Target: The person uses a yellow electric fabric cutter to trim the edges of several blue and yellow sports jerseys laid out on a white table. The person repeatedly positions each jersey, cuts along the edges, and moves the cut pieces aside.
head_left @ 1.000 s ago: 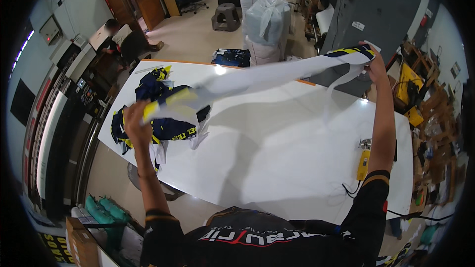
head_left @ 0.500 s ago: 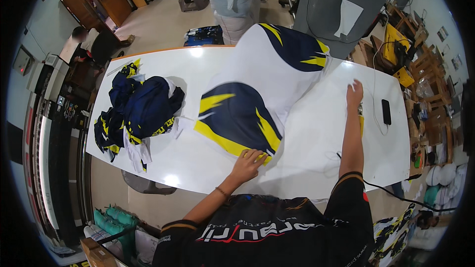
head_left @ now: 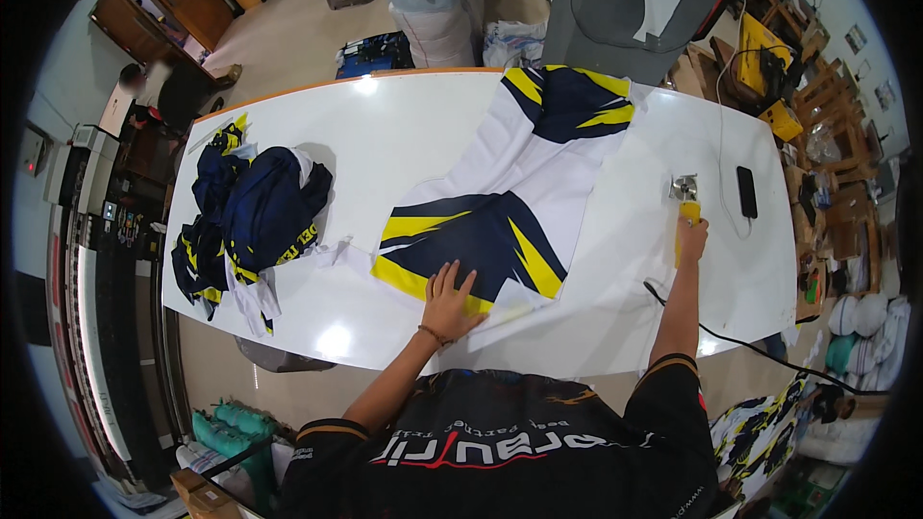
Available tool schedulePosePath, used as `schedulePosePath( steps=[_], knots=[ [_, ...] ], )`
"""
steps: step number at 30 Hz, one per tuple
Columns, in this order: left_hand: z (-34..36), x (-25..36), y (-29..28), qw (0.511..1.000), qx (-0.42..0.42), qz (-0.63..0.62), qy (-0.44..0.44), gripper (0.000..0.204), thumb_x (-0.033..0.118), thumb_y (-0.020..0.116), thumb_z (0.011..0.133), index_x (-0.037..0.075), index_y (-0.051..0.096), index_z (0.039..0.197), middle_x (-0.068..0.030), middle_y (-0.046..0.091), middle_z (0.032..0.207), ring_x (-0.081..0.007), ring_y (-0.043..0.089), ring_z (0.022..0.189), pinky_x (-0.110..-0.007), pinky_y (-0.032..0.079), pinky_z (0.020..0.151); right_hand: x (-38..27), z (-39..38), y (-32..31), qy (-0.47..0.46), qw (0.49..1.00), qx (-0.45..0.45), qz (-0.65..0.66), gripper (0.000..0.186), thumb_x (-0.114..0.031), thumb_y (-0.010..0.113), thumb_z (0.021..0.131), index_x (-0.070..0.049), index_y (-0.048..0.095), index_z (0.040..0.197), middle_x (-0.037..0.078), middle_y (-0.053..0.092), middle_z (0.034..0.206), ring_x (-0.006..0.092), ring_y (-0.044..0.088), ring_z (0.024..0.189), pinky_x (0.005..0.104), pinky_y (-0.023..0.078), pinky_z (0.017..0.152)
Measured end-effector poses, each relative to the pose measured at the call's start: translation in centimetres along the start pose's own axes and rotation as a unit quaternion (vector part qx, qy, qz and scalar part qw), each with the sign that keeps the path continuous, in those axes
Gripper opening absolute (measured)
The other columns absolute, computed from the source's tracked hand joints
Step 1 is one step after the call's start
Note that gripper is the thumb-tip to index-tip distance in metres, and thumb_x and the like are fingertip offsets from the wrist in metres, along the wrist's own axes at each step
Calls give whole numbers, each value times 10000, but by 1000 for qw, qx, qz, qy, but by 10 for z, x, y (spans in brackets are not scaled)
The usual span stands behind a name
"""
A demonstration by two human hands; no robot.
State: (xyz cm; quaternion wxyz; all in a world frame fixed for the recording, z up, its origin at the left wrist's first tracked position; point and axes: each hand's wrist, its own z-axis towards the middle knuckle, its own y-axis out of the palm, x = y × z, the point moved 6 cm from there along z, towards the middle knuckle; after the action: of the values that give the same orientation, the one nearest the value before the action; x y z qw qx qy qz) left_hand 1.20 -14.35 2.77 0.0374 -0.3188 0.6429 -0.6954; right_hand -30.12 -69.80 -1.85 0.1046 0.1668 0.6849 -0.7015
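A white fabric panel [head_left: 510, 159] with navy and yellow printed shapes lies across the middle of the table, slightly rumpled. My left hand [head_left: 452, 308] rests flat on its near navy-and-yellow end, fingers spread. On the right, my right hand [head_left: 691, 235] is wrapped round the yellow handle of what looks like an electric cloth cutter [head_left: 684, 189], its metal head pointing away from me. That tool is apart from the fabric. A black cord [head_left: 731, 338] runs by my right forearm; where it joins the tool is hidden.
Crumpled navy, yellow and white fabric pieces [head_left: 274, 207] are heaped at the table's left. A black phone [head_left: 747, 192] with a white cable lies at the right edge. Beyond the white table [head_left: 385, 135] stand a grey cabinet [head_left: 615, 10] and wrapped bundles [head_left: 433, 19].
The billowing fabric has come down onto the table. My left hand has gone from its near edge to flat on top, and my right hand has drawn back and closed on the cutter's handle.
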Motion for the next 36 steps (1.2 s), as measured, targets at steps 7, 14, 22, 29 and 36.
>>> schedulePosePath(
  steps=[7,14,22,29,36],
  knots=[
    [136,0,-4,988,62,-80,116,767,494,703,945,82,467,1549,-202,413,1611,-398,361,1507,-550,296,1215,4,4,-9,17,996,-85,16,793,-633,739,827,-62,587,1357,198,714,1248,403,680,1185,511,536,992],
    [349,3,27,978,-65,112,164,684,636,480,1020,269,428,1595,-112,291,1714,-416,209,1587,-715,212,1222,7,-6,-9,2,995,-74,63,763,-594,778,810,-87,593,1349,190,720,1222,404,684,1161,503,527,985],
    [438,-61,7,985,-110,132,-9,830,799,459,939,391,322,1649,-62,144,1770,-507,47,1593,-794,59,1189,-21,-24,-26,-16,999,-47,-6,731,-579,759,847,-54,569,1318,210,729,1169,431,698,1097,504,543,949],
    [249,-2,15,992,109,-29,51,808,483,682,952,65,409,1588,-276,254,1682,-512,208,1552,-676,179,1238,-21,-16,-26,-36,998,-43,-26,703,-572,779,836,-36,620,1262,201,739,1124,400,717,1051,491,552,922],
    [69,20,32,1000,-15,19,-7,973,705,640,881,130,388,1625,-273,170,1717,-498,109,1588,-661,115,1254,-4,-13,-8,-8,987,-157,43,731,-617,822,740,12,708,1093,181,759,1011,343,744,957,455,567,866]
  ],
)
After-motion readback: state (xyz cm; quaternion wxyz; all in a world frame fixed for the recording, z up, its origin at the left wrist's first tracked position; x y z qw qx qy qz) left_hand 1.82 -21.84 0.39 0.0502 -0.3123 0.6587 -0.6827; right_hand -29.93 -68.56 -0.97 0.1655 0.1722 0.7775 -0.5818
